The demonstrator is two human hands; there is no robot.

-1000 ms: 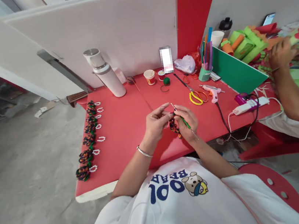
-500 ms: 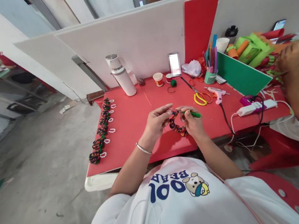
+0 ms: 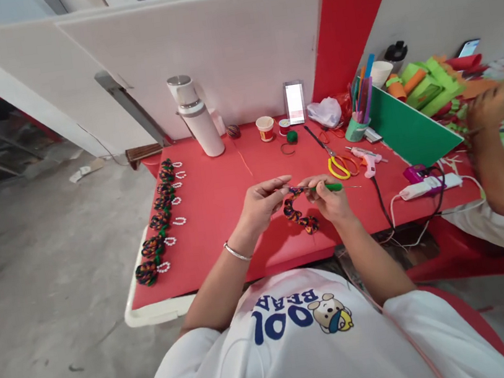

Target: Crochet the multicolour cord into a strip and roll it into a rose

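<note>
My left hand (image 3: 263, 203) pinches the top end of a multicoloured crocheted strip (image 3: 297, 214) that hangs in a curl between my hands above the red table (image 3: 216, 200). My right hand (image 3: 331, 200) is closed round a green-handled crochet hook (image 3: 327, 188), which lies level with its tip at the strip's upper end. A thin thread runs from the work towards the back of the table.
A row of finished crocheted pieces with white bead loops (image 3: 159, 221) lines the table's left edge. Behind stand a white flask (image 3: 195, 119), a small cup (image 3: 265, 128), a green yarn ball (image 3: 291, 137), yellow scissors (image 3: 337, 164), a glue gun (image 3: 365, 156) and a power strip (image 3: 427, 186). Another person's arm (image 3: 494, 161) works at right.
The hook has swung from steeply upright to level, pointing left into the strip. The strip has uncurled and hangs longer. The view shifted a little.
</note>
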